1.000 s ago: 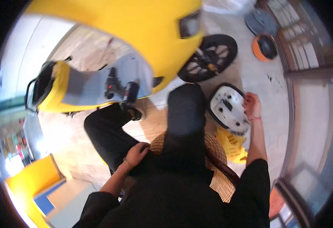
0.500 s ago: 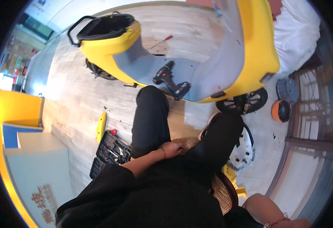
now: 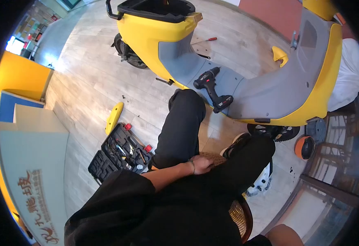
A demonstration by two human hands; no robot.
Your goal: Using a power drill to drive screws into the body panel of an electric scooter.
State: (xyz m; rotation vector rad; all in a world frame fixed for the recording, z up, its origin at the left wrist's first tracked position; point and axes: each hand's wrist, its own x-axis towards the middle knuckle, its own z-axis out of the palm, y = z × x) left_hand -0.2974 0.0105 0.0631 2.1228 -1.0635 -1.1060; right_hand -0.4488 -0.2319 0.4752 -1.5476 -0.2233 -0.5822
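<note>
My left hand (image 3: 202, 165), with a band at the wrist, is closed at the front edge of a woven seat (image 3: 214, 158) between my black-trousered legs; its fingertips are partly hidden. The right hand lies outside the picture; only part of that bare arm (image 3: 284, 235) shows at the lower edge. Ahead of my knees stands a yellow and grey scooter (image 3: 269, 94) with its seat opening uncovered. On its grey footboard lies a black cordless drill (image 3: 213, 89), untouched.
An open black tool case (image 3: 122, 149) and a yellow panel (image 3: 114, 118) lie on the floor at left. A screwdriver (image 3: 206, 41) and a yellow part (image 3: 280, 56) lie beyond the scooter. An orange and black round object (image 3: 304, 147) sits at right, near a glazed frame.
My view has shifted, so the scooter appears farther right. The right forearm has mostly slipped out at the lower edge. My left hand stays at the woven seat.
</note>
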